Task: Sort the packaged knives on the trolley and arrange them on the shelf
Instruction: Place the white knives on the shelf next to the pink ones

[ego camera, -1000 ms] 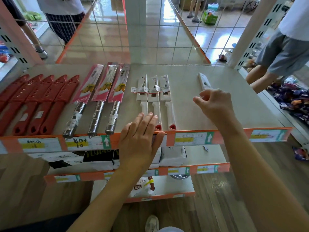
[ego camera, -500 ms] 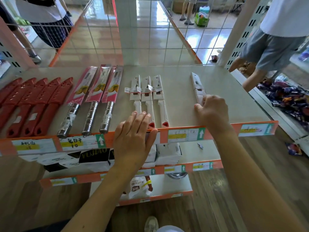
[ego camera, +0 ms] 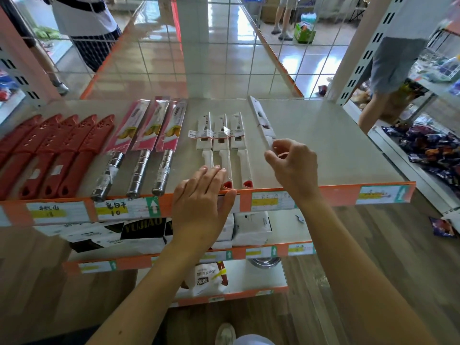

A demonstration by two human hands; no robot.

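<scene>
On the top shelf [ego camera: 336,145] lie several red-sheathed knives [ego camera: 49,150] at the left, three pink-packaged steel-handled knives [ego camera: 154,135], and three white packaged knives [ego camera: 221,145] side by side. A fourth white packaged knife [ego camera: 262,120] lies just right of these, angled slightly. My right hand [ego camera: 293,165] pinches its near end with curled fingers, and the handle is hidden under the hand. My left hand [ego camera: 204,195] rests flat on the shelf's front edge, its straight fingers touching the handles of the white knives.
An orange price strip [ego camera: 273,200] runs along the shelf front. Lower shelves hold tissue packs [ego camera: 251,227] and a bag. A wire grid [ego camera: 224,58] backs the shelf, with people standing beyond it and at the right. Snack packets [ego camera: 428,150] lie on the right.
My right hand has brought the fourth white knife leftward, closer to the three white knives. My left hand has stayed on the shelf edge.
</scene>
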